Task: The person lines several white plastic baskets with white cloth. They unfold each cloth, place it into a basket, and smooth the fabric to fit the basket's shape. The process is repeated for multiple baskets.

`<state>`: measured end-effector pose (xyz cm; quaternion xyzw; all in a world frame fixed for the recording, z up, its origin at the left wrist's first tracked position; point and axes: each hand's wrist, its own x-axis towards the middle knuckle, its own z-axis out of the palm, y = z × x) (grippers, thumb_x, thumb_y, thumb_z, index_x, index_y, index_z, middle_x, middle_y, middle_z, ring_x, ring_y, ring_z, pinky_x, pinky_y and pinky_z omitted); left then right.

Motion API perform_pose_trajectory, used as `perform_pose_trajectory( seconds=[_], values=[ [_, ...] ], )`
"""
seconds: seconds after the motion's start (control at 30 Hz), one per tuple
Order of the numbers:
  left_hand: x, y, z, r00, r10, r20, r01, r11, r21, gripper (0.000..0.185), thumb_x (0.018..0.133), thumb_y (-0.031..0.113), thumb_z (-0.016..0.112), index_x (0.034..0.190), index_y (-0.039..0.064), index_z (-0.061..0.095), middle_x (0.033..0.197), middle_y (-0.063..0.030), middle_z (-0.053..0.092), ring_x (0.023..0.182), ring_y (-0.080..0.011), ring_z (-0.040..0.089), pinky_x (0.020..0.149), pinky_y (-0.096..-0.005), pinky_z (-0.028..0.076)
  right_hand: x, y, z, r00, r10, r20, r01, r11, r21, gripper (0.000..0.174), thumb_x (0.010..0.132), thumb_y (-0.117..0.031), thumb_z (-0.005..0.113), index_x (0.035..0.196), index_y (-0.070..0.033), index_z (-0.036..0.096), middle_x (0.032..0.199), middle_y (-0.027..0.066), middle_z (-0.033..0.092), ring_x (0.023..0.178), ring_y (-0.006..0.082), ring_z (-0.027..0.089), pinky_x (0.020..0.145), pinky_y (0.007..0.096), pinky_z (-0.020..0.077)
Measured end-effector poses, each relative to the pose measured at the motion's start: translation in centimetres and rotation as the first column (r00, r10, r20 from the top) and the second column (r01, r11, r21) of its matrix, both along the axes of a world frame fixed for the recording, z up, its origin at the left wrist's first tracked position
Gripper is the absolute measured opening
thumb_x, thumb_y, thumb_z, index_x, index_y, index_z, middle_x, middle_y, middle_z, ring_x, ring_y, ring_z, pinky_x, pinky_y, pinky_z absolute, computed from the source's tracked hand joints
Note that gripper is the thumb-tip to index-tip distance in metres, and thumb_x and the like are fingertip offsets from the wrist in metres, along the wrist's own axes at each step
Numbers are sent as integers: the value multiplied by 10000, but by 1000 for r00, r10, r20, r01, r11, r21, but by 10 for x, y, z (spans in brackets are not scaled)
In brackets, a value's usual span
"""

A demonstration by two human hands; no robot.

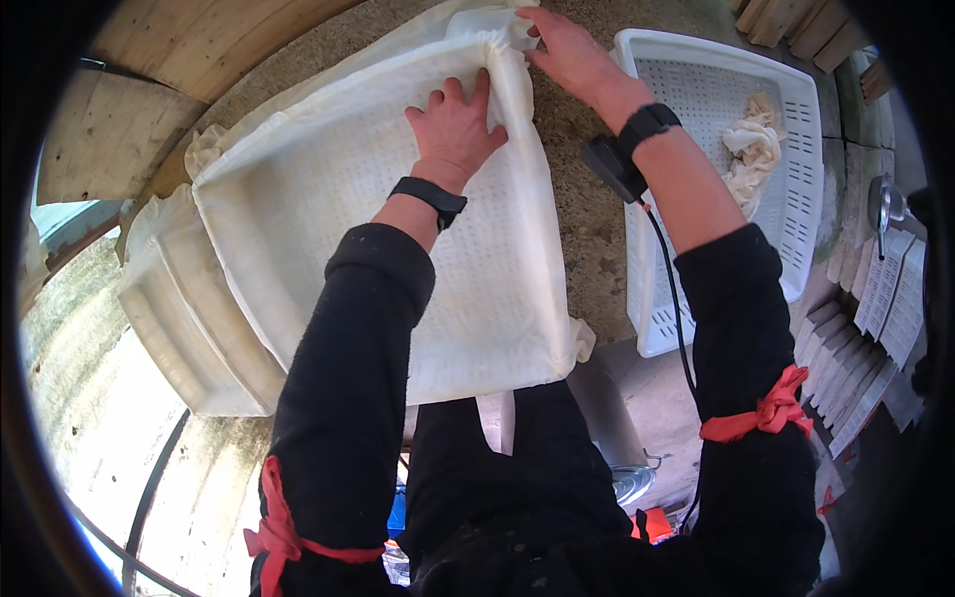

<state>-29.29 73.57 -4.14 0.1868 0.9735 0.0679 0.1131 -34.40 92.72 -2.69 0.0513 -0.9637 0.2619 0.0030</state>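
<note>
A white perforated crate lined with thin, off-white cloth (351,246) lies in front of me, its holes showing through the fabric. My left hand (453,127) is inside it, fingers spread against the lining near the far right corner, holding nothing. At that corner's outer side is my right hand (578,60). Its fingertips touch the bunched cloth; whether they pinch it I cannot tell. Cloth gathers in a knot-like bunch at the near right corner (582,339) and another at the far left corner (205,149).
Right of the lined crate stands an unlined white plastic crate (802,186) with a crumpled cloth (753,153) in it. Another cloth-covered crate (201,313) adjoins on the left. A black cable (675,291) hangs from the device at my right wrist. Wooden boards (119,134) stand at upper left.
</note>
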Motion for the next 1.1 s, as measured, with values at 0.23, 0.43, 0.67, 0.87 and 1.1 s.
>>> perform_pose_trajectory(
  seconds=[0.23,0.43,0.67,0.87,1.1],
  values=[
    [0,-6,-2,999,-32,-1,32,999,43,773,718,386,767,1390,164,456,1111,-111,577,975,-308,611,758,-524,452,80,18,53,994,-23,106,63,919,-390,382,888,-145,664,1253,-71,576,1115,135,652,1027,261,637,871,357,522],
    [0,-15,7,997,-72,25,69,993,101,709,775,310,742,1388,109,448,1099,-122,577,1018,-316,601,815,-466,478,163,14,108,988,-106,116,144,907,-395,267,909,-21,616,1175,-40,619,1034,95,682,923,205,664,740,280,519],
    [4,-29,9,961,-241,-135,259,956,137,553,788,261,728,1290,116,547,1209,-56,569,1111,-272,555,912,-425,441,238,7,127,955,-180,236,262,883,-390,212,923,-8,591,1129,-16,639,997,89,684,916,181,663,765,273,499],
    [1,-25,-20,869,-389,-305,436,894,105,462,802,257,707,1222,112,577,1334,-35,521,1262,-257,464,1022,-424,396,275,-3,116,922,-238,305,359,821,-444,213,902,17,608,1107,-32,641,979,91,680,858,197,659,719,281,506],
    [-3,-35,-18,872,-415,-261,466,866,182,370,813,211,683,1154,91,603,1285,-59,548,1211,-269,504,995,-435,429,303,4,123,892,-230,389,390,827,-405,203,940,-19,573,1134,-7,631,994,89,676,925,168,657,802,265,495]
  ],
)
